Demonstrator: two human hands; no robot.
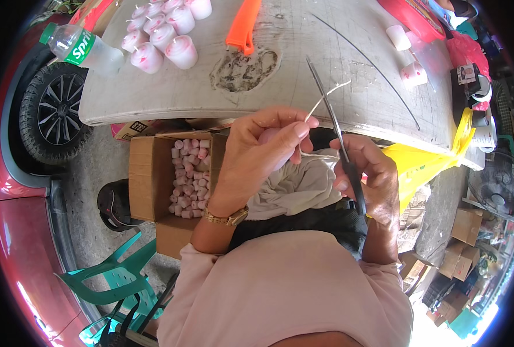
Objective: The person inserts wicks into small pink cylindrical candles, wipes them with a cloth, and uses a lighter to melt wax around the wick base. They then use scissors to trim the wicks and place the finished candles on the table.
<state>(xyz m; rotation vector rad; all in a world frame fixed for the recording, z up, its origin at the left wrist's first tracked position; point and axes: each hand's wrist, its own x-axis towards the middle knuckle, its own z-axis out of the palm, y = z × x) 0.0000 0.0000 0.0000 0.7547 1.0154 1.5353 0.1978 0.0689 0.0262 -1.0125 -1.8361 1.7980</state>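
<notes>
- The pale wick point(338, 87) rises from the left fingertips in front of the person, over the table's near edge, and crosses the scissors' blades with its loose end past them to the right; whether it lies between the blades, I cannot tell.
- The left hand point(257, 141) is closed, thumb against forefinger, pinching the wick; a rounded pink piece point(267, 136), mostly hidden by the fingers, sits inside the same grasp.
- The right hand point(368, 176) is wrapped around the dark handles of the scissors point(333, 115), whose narrow metal blades point up and slightly left.
- A gold-toned wristwatch point(228, 217) circles the left wrist.
- Below the hands, a crumpled grey-white cloth point(300, 185) lies over the lap.
- Just left of it, an open cardboard box point(143, 179) holds many small pink-and-white cylinders point(188, 179).
- Beyond the hands stands the worn, whitish table point(292, 87). On it, an orange handle point(244, 26) lies near a dark, rough stain, and a thin dark rod point(373, 63) slants to the right.
- Farther left on the table, pink-and-white candles with wicks point(163, 36) stand in a cluster beside a clear bottle with a green cap point(103, 58).
- A yellow plastic bag point(425, 168) hangs at the table's right side.
- On the floor at left, a green plastic chair point(103, 283) stands near a red car point(28, 243).
</notes>
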